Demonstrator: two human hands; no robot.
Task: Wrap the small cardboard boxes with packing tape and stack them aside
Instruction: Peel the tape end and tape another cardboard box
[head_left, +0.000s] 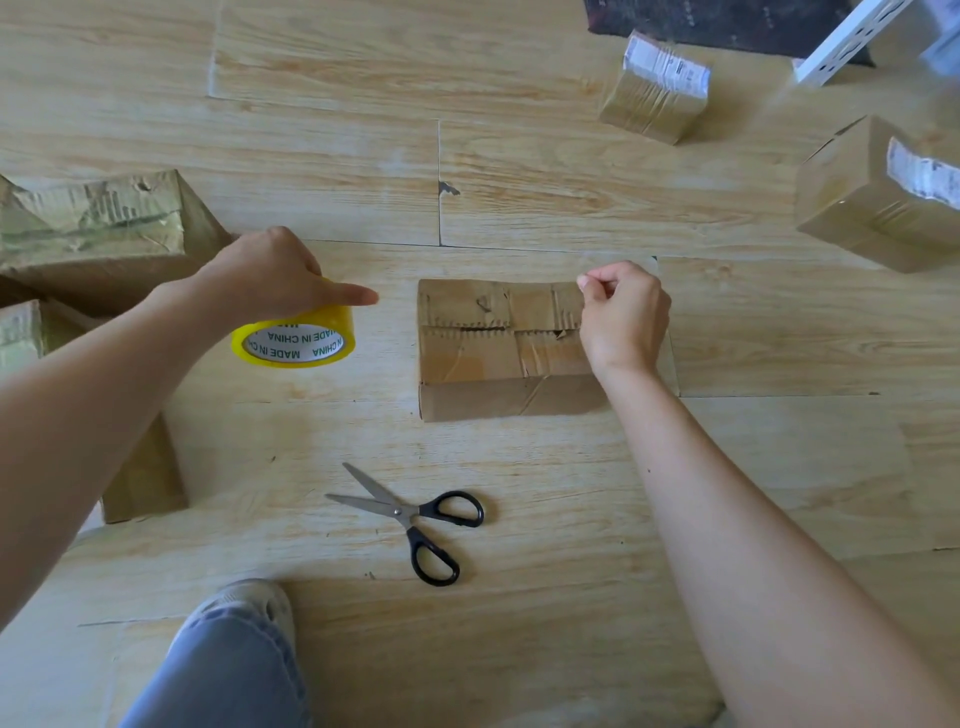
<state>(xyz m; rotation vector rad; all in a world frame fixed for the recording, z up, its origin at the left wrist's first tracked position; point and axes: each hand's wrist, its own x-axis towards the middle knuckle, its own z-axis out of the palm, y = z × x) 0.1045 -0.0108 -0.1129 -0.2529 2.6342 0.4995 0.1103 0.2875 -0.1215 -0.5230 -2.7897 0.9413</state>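
Your left hand (270, 275) grips the tape roll (293, 338) beside the box (483, 353), while your right hand (623, 317) pinches the clear tape strip (639, 265) at its far-right corner, seemingly to press it down.

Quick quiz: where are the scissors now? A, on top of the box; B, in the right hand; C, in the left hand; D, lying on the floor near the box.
D: the scissors lie open on the floor, nearer the camera than the box, touched by nothing.

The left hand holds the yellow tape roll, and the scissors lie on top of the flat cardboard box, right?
Not quite. In the head view the scissors lie on the floor, nearer the person than the box. The left hand does hold the tape roll.
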